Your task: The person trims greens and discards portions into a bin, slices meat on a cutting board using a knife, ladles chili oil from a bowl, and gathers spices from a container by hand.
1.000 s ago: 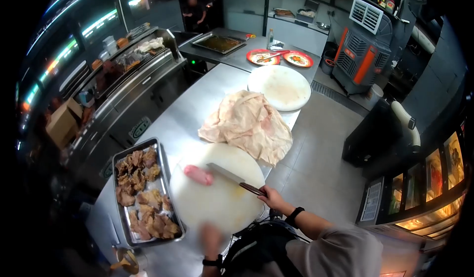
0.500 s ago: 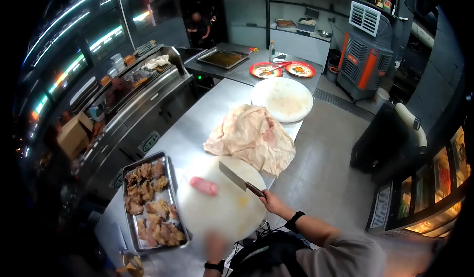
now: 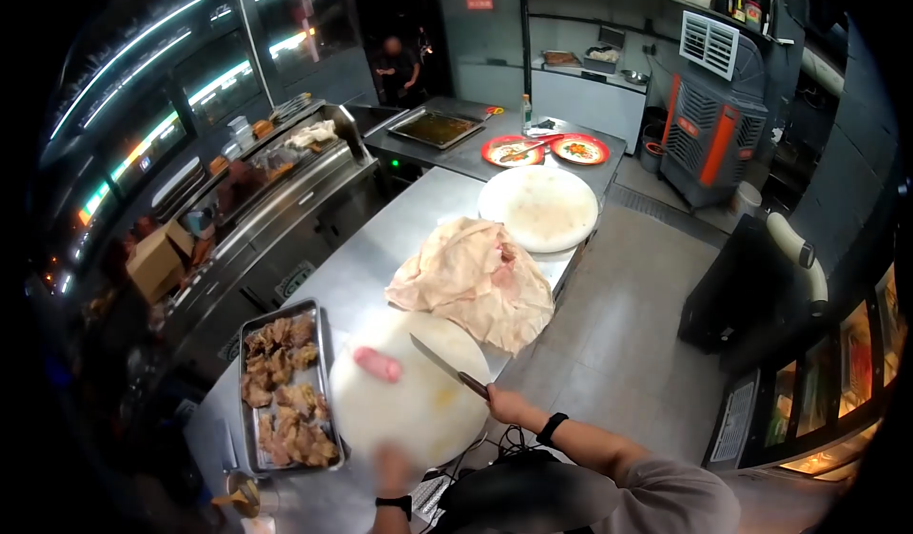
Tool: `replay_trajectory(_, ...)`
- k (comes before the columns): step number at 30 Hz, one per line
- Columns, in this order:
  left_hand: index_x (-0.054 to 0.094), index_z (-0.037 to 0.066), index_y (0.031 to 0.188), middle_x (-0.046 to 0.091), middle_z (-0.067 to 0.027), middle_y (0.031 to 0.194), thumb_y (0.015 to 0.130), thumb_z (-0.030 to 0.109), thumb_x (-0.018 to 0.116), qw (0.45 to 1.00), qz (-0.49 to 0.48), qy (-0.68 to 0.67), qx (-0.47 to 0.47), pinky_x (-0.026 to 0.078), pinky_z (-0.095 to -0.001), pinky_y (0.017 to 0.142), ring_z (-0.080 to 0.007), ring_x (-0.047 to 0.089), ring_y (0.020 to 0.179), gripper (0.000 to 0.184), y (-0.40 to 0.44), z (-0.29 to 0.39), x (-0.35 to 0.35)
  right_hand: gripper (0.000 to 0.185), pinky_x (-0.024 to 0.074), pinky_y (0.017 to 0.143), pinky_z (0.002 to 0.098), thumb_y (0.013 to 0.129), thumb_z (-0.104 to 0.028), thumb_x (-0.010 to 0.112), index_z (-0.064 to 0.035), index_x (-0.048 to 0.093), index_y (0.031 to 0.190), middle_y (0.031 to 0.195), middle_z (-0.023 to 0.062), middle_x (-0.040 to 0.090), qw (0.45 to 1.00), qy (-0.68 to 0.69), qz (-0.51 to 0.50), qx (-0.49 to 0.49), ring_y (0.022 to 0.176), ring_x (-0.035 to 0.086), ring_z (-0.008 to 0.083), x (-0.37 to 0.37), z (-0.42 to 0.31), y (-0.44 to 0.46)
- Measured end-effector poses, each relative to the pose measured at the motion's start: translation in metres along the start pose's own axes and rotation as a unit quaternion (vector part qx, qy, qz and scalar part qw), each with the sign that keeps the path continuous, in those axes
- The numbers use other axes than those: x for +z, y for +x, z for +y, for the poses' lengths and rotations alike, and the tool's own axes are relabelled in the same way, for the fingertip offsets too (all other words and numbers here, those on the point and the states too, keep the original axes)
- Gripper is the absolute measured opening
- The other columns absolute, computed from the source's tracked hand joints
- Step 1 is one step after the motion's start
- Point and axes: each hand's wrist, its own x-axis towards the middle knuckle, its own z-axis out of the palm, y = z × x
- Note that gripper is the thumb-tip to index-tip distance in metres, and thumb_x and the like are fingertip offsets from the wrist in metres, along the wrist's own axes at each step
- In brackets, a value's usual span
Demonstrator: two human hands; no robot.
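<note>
My right hand is closed round the dark handle of a cleaver. Its blade hangs over the right half of a round white cutting board, seen nearly edge-on. Left of the blade, apart from it, lies a small pink cylindrical piece, apparently raw meat. My left hand is at the board's near edge, too smeared by motion for its fingers to show. Just beyond the board spreads a large pale sheet of raw skin or meat, with a reddish patch near its top.
A metal tray of browned meat pieces stands left of the board. Farther back are a second round board, two red-rimmed plates and a dark tray. A person stands in the background.
The cleaver blade has turned from showing its flat side to nearly edge-on. My left hand stays blurred near the board's edge. The whole view has shifted slightly; the pink piece stays put.
</note>
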Motion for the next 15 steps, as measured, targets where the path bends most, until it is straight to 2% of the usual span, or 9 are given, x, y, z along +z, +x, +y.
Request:
replay_trajectory(2, 0.053, -0.001, 0.11, 0.05, -0.0246, 0.117, 0.069, 0.03, 0.062, 1.0, 0.02, -0.001, 0.008, 0.038, -0.0442, 0.096, -0.039, 0.04, 0.117, 0.052, 0.003, -0.01, 0.014, 0.025, 0.0435, 0.067, 0.0523, 0.085, -0.019, 0.047, -0.0016, 0.04, 0.102, 0.082, 0.0257, 0.06, 1.0, -0.001, 0.014, 0.023, 0.078, 0.057, 0.0438, 0.036, 0.038, 0.015)
replay_trajectory(4, 0.053, -0.001, 0.111, 0.05, -0.0249, 0.118, 0.069, 0.03, 0.063, 0.999, 0.041, -0.001, 0.016, 0.038, -0.0435, 0.097, -0.0389, 0.04, 0.117, 0.053, 0.006, -0.021, 0.018, 0.026, 0.0437, 0.066, 0.0522, 0.085, -0.02, 0.047, -0.0013, 0.041, 0.103, 0.081, 0.0252, 0.061, 1.0, -0.002, 0.014, 0.016, 0.077, 0.058, 0.0435, 0.032, 0.035, 0.017)
replay_trajectory(9, 0.05, -0.001, 0.114, 0.044, -0.0255, 0.125, 0.069, 0.033, 0.065, 1.0, 0.015, 0.007, -0.002, 0.037, -0.0427, 0.098, -0.0383, 0.039, 0.119, 0.058, 0.003, -0.013, 0.011, 0.026, 0.0444, 0.064, 0.0514, 0.085, -0.021, 0.046, -0.0014, 0.041, 0.101, 0.078, 0.0232, 0.061, 0.999, -0.039, -0.004, 0.003, 0.075, 0.059, 0.0418, 0.005, -0.002, 0.012)
replay_trajectory(13, 0.05, 0.0, 0.115, 0.044, -0.0248, 0.125, 0.07, 0.034, 0.065, 1.0, 0.012, 0.004, -0.013, 0.035, -0.0426, 0.099, -0.0379, 0.039, 0.119, 0.058, -0.003, -0.006, 0.01, 0.025, 0.045, 0.062, 0.0502, 0.085, -0.021, 0.048, -0.0022, 0.041, 0.099, 0.077, 0.0211, 0.062, 0.999, -0.047, 0.0, -0.008, 0.073, 0.059, 0.0401, 0.005, -0.001, 0.012)
replay_trajectory(15, 0.053, 0.0, 0.11, 0.049, -0.0244, 0.117, 0.069, 0.031, 0.065, 0.996, 0.079, 0.018, 0.032, 0.036, -0.0438, 0.097, -0.0379, 0.044, 0.113, 0.052, -0.002, -0.015, 0.025, 0.024, 0.0452, 0.062, 0.0499, 0.085, -0.022, 0.048, -0.0024, 0.041, 0.098, 0.077, 0.0208, 0.062, 0.999, -0.047, -0.006, -0.017, 0.073, 0.06, 0.0398, -0.001, 0.001, 0.015)
